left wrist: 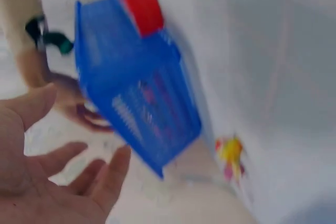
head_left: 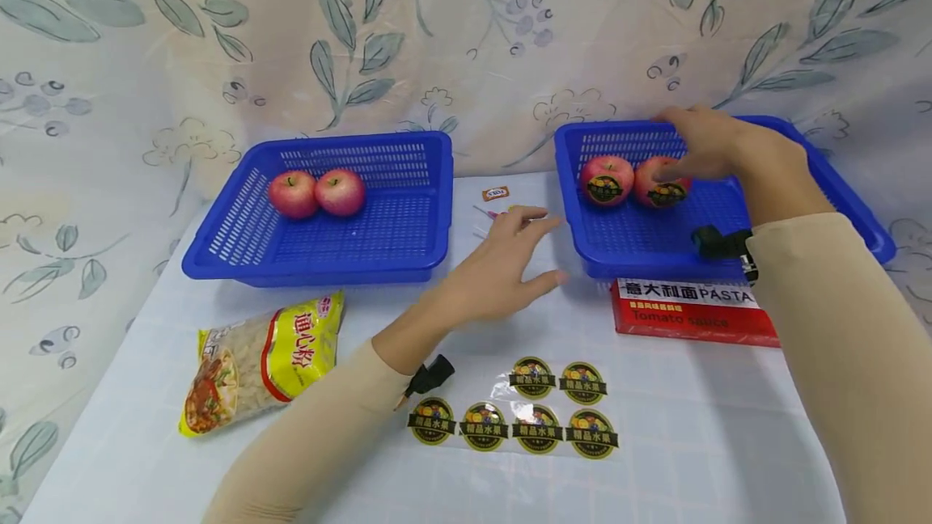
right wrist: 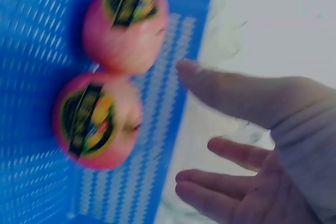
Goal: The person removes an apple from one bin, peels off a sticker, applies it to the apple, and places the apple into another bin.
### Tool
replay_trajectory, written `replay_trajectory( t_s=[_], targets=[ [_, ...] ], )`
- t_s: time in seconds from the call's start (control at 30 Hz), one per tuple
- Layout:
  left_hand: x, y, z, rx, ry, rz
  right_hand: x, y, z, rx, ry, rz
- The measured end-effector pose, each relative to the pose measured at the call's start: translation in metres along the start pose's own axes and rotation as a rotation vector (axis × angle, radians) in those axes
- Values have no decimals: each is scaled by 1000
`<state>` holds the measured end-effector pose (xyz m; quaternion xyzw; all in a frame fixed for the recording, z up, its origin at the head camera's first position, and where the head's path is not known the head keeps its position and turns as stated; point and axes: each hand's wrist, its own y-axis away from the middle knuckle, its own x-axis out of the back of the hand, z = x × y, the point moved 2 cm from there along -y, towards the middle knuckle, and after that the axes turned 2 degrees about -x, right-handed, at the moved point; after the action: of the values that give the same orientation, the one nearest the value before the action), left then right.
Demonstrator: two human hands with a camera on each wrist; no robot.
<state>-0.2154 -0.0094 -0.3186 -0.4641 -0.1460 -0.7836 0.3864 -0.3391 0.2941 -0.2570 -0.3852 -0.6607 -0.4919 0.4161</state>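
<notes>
Right hand [head_left: 728, 144]: above the right basket, fingers apart and unbent, thumb toward the apples; nothing held. Contact with the fruit: none visible from the wrist side, where a gap shows.
Left hand [head_left: 502, 265]: over the table between the baskets, fingers spread wide, nothing held.
Stickered apples [head_left: 607, 171]: two, side by side in the right basket [head_left: 619, 245], each bearing a round black-and-gold label.
Plain apples [head_left: 293, 195]: two, touching, at the back of the left basket [head_left: 393, 241].
Sticker sheet [head_left: 520, 407]: flat on the table, nearer the person than the baskets; I count six labels, two above four.
Pasta box [head_left: 695, 322]: red and white, lying along the front of the right basket.
Pasta bag [head_left: 265, 366]: yellow and clear, lying before the left basket.
Small packet [head_left: 496, 193]: orange-brown, on the table between the baskets.
</notes>
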Motion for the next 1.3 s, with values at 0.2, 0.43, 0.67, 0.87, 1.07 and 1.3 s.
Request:
replay_trajectory(
  t_s=[0.2,0.43,0.67,0.87,1.07,1.3],
  targets=[
    [46,17,-17,-48,-32,61,-2,21,-39,137,-68,103],
    [94,27,-44,25,-51,153,-30,43,-79,275,-202,257],
    [133,39,-91,209,-135,154,-53,50,-118,409,-359,341],
    [163,47,-133,310,-166,68,-74,48,-144,520,-440,323],
    [190,56,-160,437,-133,-86,-95,40,-173,645,-498,257],
    [199,67,-186,607,-116,-210,-115,19,-203,660,-583,207]
  ],
)
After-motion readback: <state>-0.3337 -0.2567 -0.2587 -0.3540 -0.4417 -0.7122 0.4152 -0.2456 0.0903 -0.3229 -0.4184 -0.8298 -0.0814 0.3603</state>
